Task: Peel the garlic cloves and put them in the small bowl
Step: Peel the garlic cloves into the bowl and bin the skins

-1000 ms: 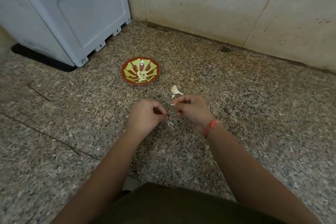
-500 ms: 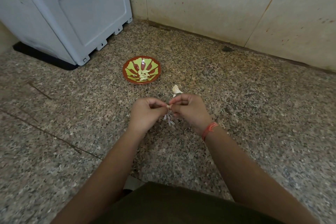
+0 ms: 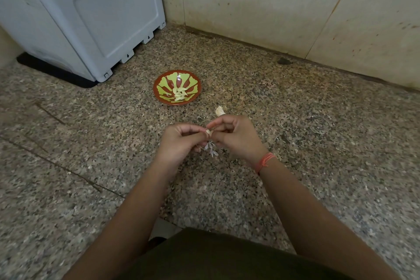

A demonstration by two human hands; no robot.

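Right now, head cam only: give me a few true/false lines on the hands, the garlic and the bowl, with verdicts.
1. The left hand and the right hand both pinch one garlic clove between them. True.
2. The small bowl is empty. False: peeled cloves lie in it.
3. The orange thread sits on the left wrist. False: it is on the right wrist.
4. A garlic piece lies on the floor just beyond the right hand. True.
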